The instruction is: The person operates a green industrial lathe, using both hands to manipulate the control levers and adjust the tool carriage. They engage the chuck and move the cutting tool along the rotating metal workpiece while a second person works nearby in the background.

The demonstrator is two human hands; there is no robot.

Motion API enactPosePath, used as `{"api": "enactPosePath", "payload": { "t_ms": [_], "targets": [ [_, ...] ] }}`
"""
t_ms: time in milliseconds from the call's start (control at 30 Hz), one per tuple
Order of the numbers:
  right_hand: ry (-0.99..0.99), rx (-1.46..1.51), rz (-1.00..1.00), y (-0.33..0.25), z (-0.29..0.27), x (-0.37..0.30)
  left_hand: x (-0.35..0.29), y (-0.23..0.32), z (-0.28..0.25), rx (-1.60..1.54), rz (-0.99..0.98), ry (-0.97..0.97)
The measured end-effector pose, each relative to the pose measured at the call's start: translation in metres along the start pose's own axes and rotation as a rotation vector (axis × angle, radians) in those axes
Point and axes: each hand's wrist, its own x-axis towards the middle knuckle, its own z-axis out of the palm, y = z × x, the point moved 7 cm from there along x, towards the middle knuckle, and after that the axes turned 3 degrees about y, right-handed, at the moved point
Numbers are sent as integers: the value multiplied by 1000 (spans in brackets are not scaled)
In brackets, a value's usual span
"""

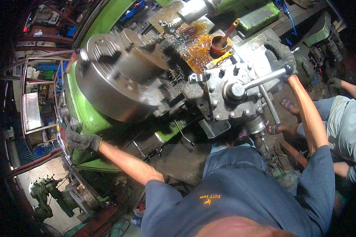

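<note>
My left hand, in a dark grey knitted glove, is at the edge of the lathe's green headstock. Its fingers curl around something I cannot make out. A large steel chuck, blurred in places, holds a round metal workpiece. On the right, my gloved right hand reaches over the carriage beyond the square tool post. Its fingers bend down, and what lies under them is hidden. The black knob of the tool post lever is against my right wrist.
Behind the tool post, a reddish cup with a brush in it and a yellow-handled brush rest on an oily plate. Metal shavings lie near the chuck. Another person is close by on the right.
</note>
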Motion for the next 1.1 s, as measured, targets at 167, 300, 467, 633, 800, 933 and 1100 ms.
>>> {"api": "enactPosePath", "payload": {
  "t_ms": [167, 300, 467, 633, 800, 933, 1100],
  "targets": [
    [8, -25, -39, -1, 1, 0, 0, 5, 0, -9, 5, 40],
    [21, -27, -43, 2, 2, -1, 1, 15, 0, 21, 12, 38],
    [17, -21, -41, 0, 1, -1, 1, 10, -1, -26, 12, 24],
    [22, -9, -56, 2, 2, -2, -1, -4, -2, -94, -53, 46],
    [21, 2, -60, -3, -1, 0, -2, 7, -3, 43, 121, 118],
    [12, 0, -51, -4, -1, 1, -2, 2, -6, 62, 83, 116],
    [15, 15, -28, 0, 0, 0, 1, 7, 1, 22, 5, 31]
  ]
}}
